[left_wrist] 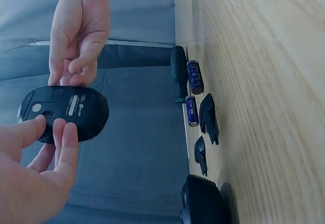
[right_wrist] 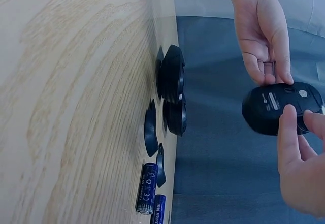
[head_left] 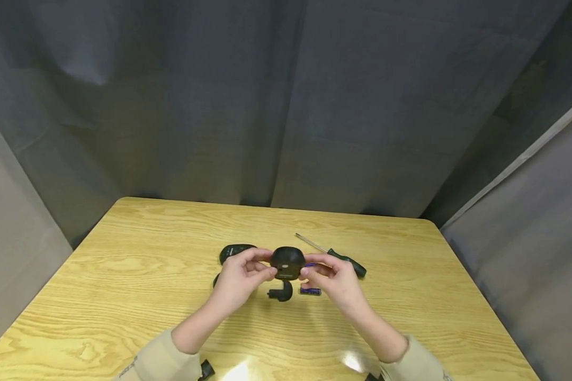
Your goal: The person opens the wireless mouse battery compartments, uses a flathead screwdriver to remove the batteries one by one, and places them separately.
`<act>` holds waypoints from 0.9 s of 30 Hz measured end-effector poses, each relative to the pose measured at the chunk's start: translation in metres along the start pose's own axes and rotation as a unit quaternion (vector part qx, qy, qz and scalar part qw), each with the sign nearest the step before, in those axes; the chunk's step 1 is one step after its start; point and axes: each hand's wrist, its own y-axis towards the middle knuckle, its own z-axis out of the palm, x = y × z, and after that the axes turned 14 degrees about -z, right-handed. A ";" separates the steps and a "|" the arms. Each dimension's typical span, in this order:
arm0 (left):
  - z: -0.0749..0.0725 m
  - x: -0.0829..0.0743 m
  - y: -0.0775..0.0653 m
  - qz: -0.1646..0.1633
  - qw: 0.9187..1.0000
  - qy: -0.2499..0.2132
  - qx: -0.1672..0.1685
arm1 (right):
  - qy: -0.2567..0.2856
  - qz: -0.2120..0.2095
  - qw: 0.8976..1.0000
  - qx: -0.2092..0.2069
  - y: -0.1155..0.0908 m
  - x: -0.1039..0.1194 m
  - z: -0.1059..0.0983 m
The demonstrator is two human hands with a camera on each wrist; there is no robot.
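A black computer mouse (head_left: 287, 263) is held up above the table between both hands. Its underside, with a pale label and a round light spot, shows in the left wrist view (left_wrist: 66, 109) and the right wrist view (right_wrist: 277, 104). My left hand (head_left: 238, 280) pinches one end with thumb and fingers. At the opposite end, my right hand (head_left: 341, 284) grips it the same way. Below the mouse lies a curved black piece (head_left: 286, 292). A blue battery (head_left: 310, 291) lies near the right hand, and a second battery (right_wrist: 159, 209) is close by.
A screwdriver (head_left: 347, 261) with a dark green handle lies behind the right hand. Two more black mouse-like bodies (right_wrist: 171, 74) stand on the left, one (head_left: 235, 251) partly behind the left hand. Another slim black piece (left_wrist: 201, 155) lies near them on the wooden table (head_left: 124, 275).
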 end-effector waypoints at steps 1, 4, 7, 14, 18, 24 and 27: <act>0.000 0.000 0.000 -0.003 1.000 0.001 0.001 | -0.005 0.002 1.000 0.002 0.000 0.000 0.000; 0.000 0.000 0.000 -0.008 1.000 0.004 0.002 | -0.042 0.001 0.999 0.007 0.000 0.002 0.000; -0.001 -0.001 -0.001 -0.011 1.000 0.001 0.007 | -0.080 0.001 0.997 0.014 -0.001 0.003 0.000; -0.003 -0.001 -0.002 -0.020 0.999 0.046 -0.001 | -0.034 0.007 0.999 0.028 -0.002 0.004 0.000; -0.004 0.000 -0.001 -0.023 0.997 0.067 0.007 | -0.009 0.026 0.999 0.027 -0.002 0.004 0.000; -0.004 0.000 -0.001 -0.030 0.996 0.079 0.017 | 0.005 0.050 0.997 0.050 -0.001 0.003 -0.001; -0.004 0.001 -0.001 -0.029 0.997 0.074 0.022 | 0.013 0.061 0.996 0.060 0.000 0.002 -0.003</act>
